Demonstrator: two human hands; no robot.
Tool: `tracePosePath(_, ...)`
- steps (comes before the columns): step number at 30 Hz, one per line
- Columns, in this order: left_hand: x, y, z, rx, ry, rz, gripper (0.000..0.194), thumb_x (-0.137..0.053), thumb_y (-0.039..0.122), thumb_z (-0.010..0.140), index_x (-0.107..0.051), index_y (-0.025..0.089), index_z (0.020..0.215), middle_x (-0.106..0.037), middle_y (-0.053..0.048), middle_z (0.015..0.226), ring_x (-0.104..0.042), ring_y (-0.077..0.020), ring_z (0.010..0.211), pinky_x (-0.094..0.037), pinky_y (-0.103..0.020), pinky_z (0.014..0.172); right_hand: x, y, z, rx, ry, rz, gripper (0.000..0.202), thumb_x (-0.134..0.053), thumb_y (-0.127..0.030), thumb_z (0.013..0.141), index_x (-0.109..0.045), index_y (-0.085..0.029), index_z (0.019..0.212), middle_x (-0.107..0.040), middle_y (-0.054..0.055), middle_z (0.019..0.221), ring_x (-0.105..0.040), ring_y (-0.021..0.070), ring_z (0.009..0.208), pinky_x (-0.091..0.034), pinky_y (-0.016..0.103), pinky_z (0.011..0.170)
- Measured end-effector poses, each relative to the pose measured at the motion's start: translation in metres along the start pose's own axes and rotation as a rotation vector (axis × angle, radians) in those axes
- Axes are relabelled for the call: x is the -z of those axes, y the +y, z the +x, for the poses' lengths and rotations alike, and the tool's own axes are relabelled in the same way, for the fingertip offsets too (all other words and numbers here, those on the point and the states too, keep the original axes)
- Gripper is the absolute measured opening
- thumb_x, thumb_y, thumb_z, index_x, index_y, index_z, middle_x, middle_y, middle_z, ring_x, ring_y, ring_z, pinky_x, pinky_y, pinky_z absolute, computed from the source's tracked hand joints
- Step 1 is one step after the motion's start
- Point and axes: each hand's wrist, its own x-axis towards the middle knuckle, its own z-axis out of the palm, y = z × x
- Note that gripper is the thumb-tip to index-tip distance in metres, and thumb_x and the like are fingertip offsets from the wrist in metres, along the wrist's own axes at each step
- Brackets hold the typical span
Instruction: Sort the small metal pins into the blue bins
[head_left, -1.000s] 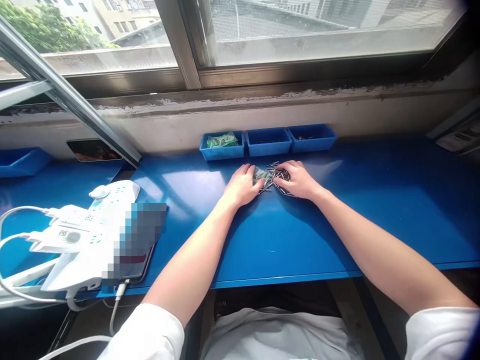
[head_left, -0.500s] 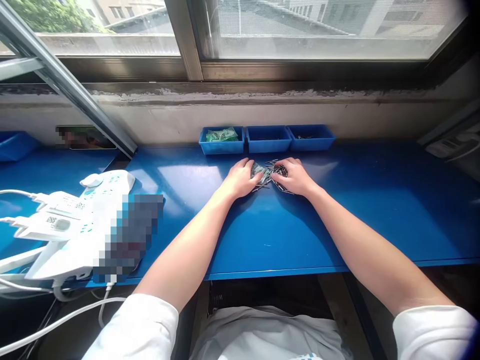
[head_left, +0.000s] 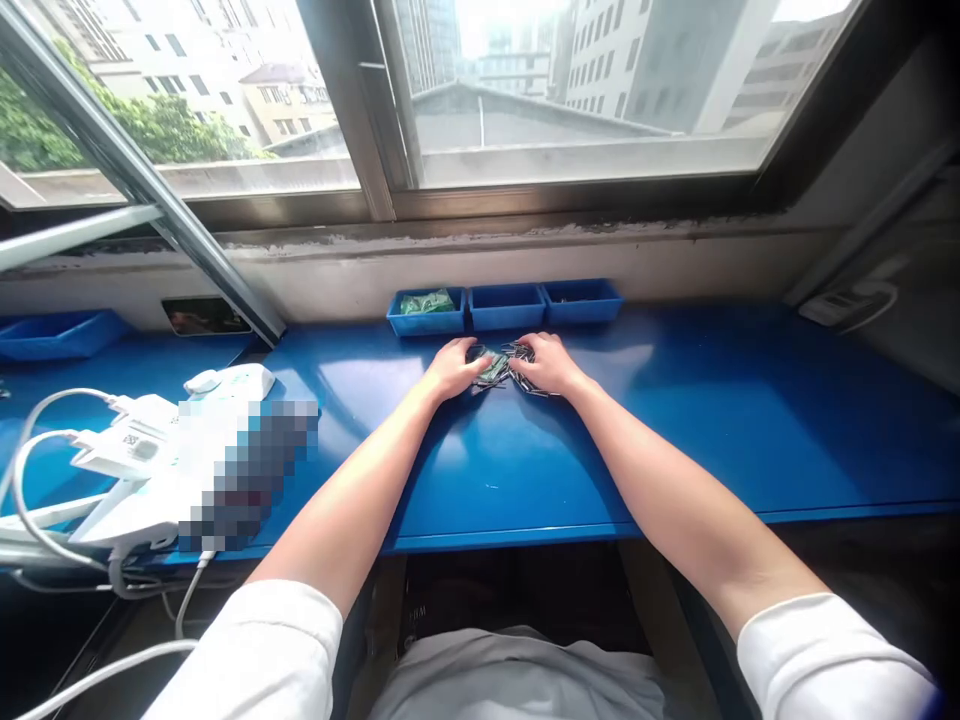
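A heap of thin dark metal pins or screws (head_left: 534,384) lies on the blue tabletop between my hands; their exact kind is too small to tell. At its left side is a small greenish see-through plastic bag (head_left: 492,368). My left hand (head_left: 453,370) curls around the bag, thumb in front and fingers behind. Around the heap's right side, my right hand (head_left: 552,366) is cupped, its thumb and fingers closed on some of the pins. Both hands rest low at the table surface, and the fingertips are partly hidden.
Behind my hands stand a blue bin with green bags (head_left: 426,318), a middle blue bin (head_left: 508,312) and a right blue bin (head_left: 582,304) with a few dark pieces. At left are a white power strip (head_left: 161,485), cables and a blurred phone-like object (head_left: 259,475).
The view has tilted upward, showing more of the window. My hands stay around the pins and the bag with only slight finger movement.
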Motion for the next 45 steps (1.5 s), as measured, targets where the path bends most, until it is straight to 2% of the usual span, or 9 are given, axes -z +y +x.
tracePosePath(4, 0.000, -0.003, 0.005, 0.046, 0.029, -0.006, 0.057, -0.048, 0.046, 0.083, -0.052, 0.012, 0.128, -0.054, -0.014, 0.132, -0.050, -0.0249, 0.123, -0.037, -0.034, 0.105, -0.001, 0.001, 0.002, 0.017, 0.009, 0.003, 0.045, -0.055, -0.043, 0.079, -0.060, -0.017, 0.115, -0.061, 0.011, 0.112, -0.050, 0.0264, 0.109, -0.042, 0.037, 0.094)
tracePosePath(9, -0.004, -0.002, 0.000, -0.075, -0.003, 0.126, 0.057, -0.049, 0.049, 0.082, -0.055, 0.013, 0.125, -0.049, -0.016, 0.137, -0.043, -0.0289, 0.129, -0.033, -0.039, 0.108, -0.003, 0.004, 0.003, 0.042, 0.029, 0.011, 0.036, -0.057, -0.042, 0.079, -0.066, -0.017, 0.104, -0.064, 0.010, 0.105, -0.054, 0.0237, 0.103, -0.043, 0.034, 0.091)
tracePosePath(16, -0.007, 0.008, -0.005, -0.192, 0.010, 0.073, 0.044, -0.051, 0.040, 0.083, -0.058, 0.020, 0.122, -0.054, -0.009, 0.133, -0.050, -0.0235, 0.123, -0.039, -0.033, 0.105, -0.003, 0.001, 0.003, 0.137, 0.036, 0.077, 0.021, -0.059, -0.034, 0.080, -0.070, -0.020, 0.092, -0.068, 0.006, 0.096, -0.058, 0.0204, 0.094, -0.045, 0.032, 0.085)
tracePosePath(20, -0.008, 0.009, 0.000, -0.256, 0.037, 0.025, 0.039, -0.052, 0.034, 0.082, -0.061, 0.019, 0.116, -0.063, -0.008, 0.121, -0.058, -0.0220, 0.113, -0.045, -0.030, 0.099, -0.001, 0.000, 0.001, 0.165, 0.040, 0.127, 0.018, -0.063, -0.032, 0.078, -0.070, -0.020, 0.089, -0.070, 0.004, 0.090, -0.060, 0.0185, 0.088, -0.046, 0.031, 0.079)
tracePosePath(28, -0.007, 0.008, 0.003, -0.214, 0.057, -0.070, 0.035, -0.043, 0.018, 0.083, -0.064, 0.019, 0.110, -0.067, -0.003, 0.111, -0.062, -0.0168, 0.103, -0.048, -0.026, 0.094, 0.001, 0.004, 0.002, 0.069, 0.028, 0.394, 0.018, -0.069, -0.027, 0.069, -0.070, -0.018, 0.084, -0.071, 0.002, 0.081, -0.064, 0.0146, 0.074, -0.051, 0.027, 0.072)
tracePosePath(34, -0.008, 0.015, 0.000, -0.302, 0.080, 0.038, 0.036, -0.041, 0.024, 0.085, -0.063, 0.019, 0.114, -0.063, -0.006, 0.118, -0.058, -0.0188, 0.108, -0.044, -0.027, 0.097, 0.001, 0.002, 0.002, 0.057, 0.015, 0.489, 0.020, -0.070, -0.025, 0.066, -0.070, -0.017, 0.084, -0.071, 0.003, 0.084, -0.065, 0.0150, 0.074, -0.053, 0.027, 0.073)
tracePosePath(36, -0.005, 0.015, 0.000, -0.256, 0.055, 0.105, 0.039, -0.041, 0.028, 0.085, -0.061, 0.018, 0.117, -0.061, -0.008, 0.121, -0.056, -0.0217, 0.111, -0.042, -0.031, 0.099, 0.001, 0.000, 0.001, 0.062, 0.031, 0.477, 0.021, -0.070, -0.026, 0.066, -0.070, -0.016, 0.085, -0.071, 0.003, 0.084, -0.065, 0.0148, 0.074, -0.052, 0.027, 0.072)
tracePosePath(41, 0.004, 0.015, -0.005, -0.114, -0.026, 0.233, 0.050, -0.053, 0.059, 0.075, -0.067, 0.022, 0.106, -0.059, -0.010, 0.114, -0.049, -0.0327, 0.113, -0.037, -0.046, 0.099, -0.001, -0.005, -0.001, 0.176, 0.069, 0.347, 0.017, -0.065, -0.025, 0.072, -0.070, -0.016, 0.085, -0.070, 0.003, 0.080, -0.062, 0.0144, 0.072, -0.050, 0.026, 0.067)
tracePosePath(45, 0.002, 0.014, -0.004, -0.106, 0.012, 0.097, 0.045, -0.064, 0.054, 0.068, -0.068, 0.023, 0.100, -0.060, -0.009, 0.110, -0.049, -0.0308, 0.110, -0.039, -0.042, 0.095, -0.006, -0.004, 0.000, 0.249, 0.085, 0.196, 0.021, -0.063, -0.024, 0.073, -0.070, -0.017, 0.091, -0.069, 0.006, 0.090, -0.061, 0.0185, 0.083, -0.049, 0.030, 0.074)
